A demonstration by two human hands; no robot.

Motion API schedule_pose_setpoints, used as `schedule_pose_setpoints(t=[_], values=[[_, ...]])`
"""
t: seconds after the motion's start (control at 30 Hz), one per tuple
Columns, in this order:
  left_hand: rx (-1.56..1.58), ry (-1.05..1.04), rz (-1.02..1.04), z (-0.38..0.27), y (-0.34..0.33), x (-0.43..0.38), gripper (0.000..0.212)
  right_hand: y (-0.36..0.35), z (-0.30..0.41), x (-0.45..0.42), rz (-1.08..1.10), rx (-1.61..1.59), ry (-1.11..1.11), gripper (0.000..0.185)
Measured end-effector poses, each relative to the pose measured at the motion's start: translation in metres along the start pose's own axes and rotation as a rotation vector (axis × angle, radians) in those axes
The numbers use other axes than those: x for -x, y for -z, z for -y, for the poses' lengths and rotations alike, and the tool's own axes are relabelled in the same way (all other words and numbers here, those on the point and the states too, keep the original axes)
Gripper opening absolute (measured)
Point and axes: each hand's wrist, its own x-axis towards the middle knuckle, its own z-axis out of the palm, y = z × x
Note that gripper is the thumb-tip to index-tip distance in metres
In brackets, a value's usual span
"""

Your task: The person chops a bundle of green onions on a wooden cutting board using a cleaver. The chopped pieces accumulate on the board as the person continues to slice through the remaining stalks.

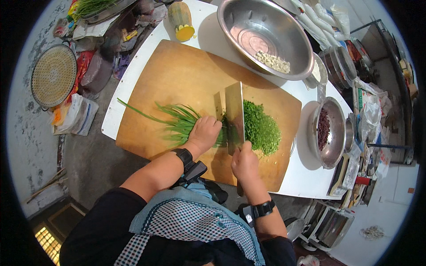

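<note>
On the wooden cutting board (186, 73) lies a bunch of long green chives (178, 121), their leaves spreading to the left. My left hand (205, 132) presses down on the bunch, fingers curled near its cut end. My right hand (245, 161) grips the handle of a broad cleaver (235, 114), whose blade stands upright just right of my left hand. A heap of finely chopped chives (261, 128) rests against the blade's right side. Whether the cleaver's edge touches the board cannot be seen.
Beyond the board stand a large metal basin (289, 30) with pale diced pieces (273, 61) and a cut squash (181, 20). On the right are a metal bowl (339, 133) of dark red bits and a small container (321, 68) of white powder. The white table (319, 186) carries them.
</note>
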Motion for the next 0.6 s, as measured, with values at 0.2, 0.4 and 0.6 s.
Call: schedule_pose_setpoints(t=[0.2, 0.4, 0.6], values=[[0.003, 0.005, -0.047, 0.0, -0.001, 0.001, 0.012, 0.022, 0.0, 0.027, 0.012, -0.04, 0.055, 0.021], [-0.018, -0.006, -0.045, 0.0, -0.001, 0.002, 0.012, 0.037, 0.006, 0.032, 0.132, 0.039, 0.061, 0.02], [0.05, 0.0, -0.013, 0.003, -0.004, 0.003, 0.014, 0.023, 0.012, 0.008, 0.163, 0.072, 0.027, 0.019]])
